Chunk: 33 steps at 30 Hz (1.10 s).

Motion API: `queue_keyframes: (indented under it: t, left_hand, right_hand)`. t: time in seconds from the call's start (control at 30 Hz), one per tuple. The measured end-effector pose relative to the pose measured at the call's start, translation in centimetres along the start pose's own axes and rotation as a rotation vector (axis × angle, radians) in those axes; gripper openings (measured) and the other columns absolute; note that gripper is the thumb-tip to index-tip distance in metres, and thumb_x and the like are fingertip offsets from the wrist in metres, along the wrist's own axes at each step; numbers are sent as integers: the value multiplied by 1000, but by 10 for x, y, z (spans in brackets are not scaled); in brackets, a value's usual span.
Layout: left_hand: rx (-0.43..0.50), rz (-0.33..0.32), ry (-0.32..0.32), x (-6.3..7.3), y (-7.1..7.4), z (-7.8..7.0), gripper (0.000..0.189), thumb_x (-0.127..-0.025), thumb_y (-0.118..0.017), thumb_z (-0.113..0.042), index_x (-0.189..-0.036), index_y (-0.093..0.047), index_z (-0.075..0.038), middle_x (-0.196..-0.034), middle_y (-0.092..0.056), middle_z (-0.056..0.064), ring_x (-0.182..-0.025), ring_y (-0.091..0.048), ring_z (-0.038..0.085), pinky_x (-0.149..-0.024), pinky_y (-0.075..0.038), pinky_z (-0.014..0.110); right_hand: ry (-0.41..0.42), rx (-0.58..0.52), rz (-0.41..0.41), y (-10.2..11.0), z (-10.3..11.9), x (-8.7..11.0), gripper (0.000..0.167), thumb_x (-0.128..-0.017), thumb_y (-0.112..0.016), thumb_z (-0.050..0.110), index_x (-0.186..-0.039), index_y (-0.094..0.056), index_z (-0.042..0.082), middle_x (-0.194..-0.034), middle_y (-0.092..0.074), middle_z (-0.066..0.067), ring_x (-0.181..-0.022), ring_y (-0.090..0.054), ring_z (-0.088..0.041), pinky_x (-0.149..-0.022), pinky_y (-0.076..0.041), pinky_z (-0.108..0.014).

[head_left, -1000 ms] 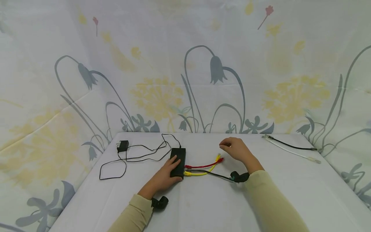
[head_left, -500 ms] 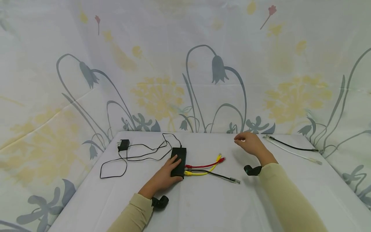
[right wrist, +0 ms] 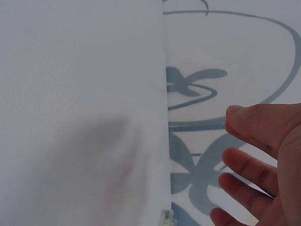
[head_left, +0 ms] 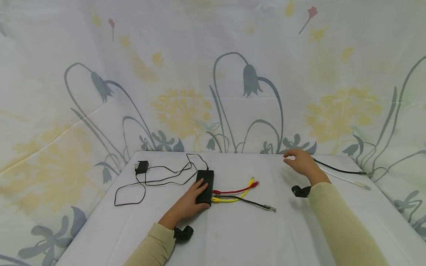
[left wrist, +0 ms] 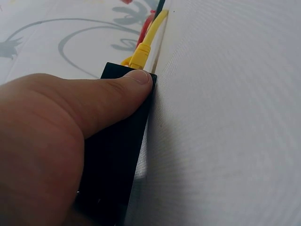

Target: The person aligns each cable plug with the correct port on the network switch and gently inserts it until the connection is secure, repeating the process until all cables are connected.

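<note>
A black network switch (head_left: 208,177) lies mid-table in the head view. My left hand (head_left: 188,202) rests on it with spread fingers, and the thumb (left wrist: 113,96) presses near its front edge. From its right side run a red network cable (head_left: 234,191), a yellow network cable (head_left: 245,191) and a black network cable (head_left: 249,201), their far plugs loose on the table. My right hand (head_left: 301,162) hovers near the table's back edge, fingers apart and holding nothing. It partly covers a white network cable (head_left: 346,179) and another black cable (head_left: 336,169). A clear plug (right wrist: 167,218) shows in the right wrist view.
A black power adapter (head_left: 141,167) lies at the back left, its thin cord (head_left: 128,203) looped across the table to the switch. A floral cloth backdrop (head_left: 186,74) rises behind the white-covered table (head_left: 233,236).
My right hand has moved right from above the red and yellow plugs to beside the white cable, uncovering the near black cable's plug. The left hand has stayed on the switch.
</note>
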<state>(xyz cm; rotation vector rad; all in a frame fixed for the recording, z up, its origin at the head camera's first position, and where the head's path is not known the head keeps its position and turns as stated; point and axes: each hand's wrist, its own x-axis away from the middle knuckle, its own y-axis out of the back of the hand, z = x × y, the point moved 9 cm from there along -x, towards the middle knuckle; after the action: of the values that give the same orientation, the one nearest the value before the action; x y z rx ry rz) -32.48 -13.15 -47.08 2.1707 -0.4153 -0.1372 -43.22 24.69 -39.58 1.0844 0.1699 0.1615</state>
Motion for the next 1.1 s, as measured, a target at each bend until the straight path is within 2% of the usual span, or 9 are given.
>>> queue_keyframes:
  t: [0.2, 0.57, 1.1]
  left_hand:
    - [14, -3, -18, 2, 0, 0, 76, -89, -68, -42, -153, -31, -24, -164, -14, -2, -151, -8, 35, -113, -25, 61]
    - [2, -4, -13, 2, 1, 1, 76, -89, -68, -43, -153, -31, -24, -164, -14, -2, -151, -9, 35, -113, -26, 61]
    - [10, -9, -16, -1, -1, 3, 77, -89, -66, -48, -153, -31, -26, -164, -13, -5, -151, -8, 33, -113, -25, 61]
  right_hand:
    - [-47, 15, 13, 2, -21, 1, 39, -99, -52, 26, -129, -58, 2, -143, -39, -34, -127, -38, -55, -98, -38, -65]
    - [-86, 39, -12, 8, -50, 7, 42, -97, -52, 25, -128, -57, -4, -139, -41, -35, -127, -36, -55, -103, -31, -66]
    - [-165, 65, -19, 10, -91, 15, 50, -94, -49, 25, -130, -50, -10, -138, -36, -41, -125, -31, -60, -104, -28, -68]
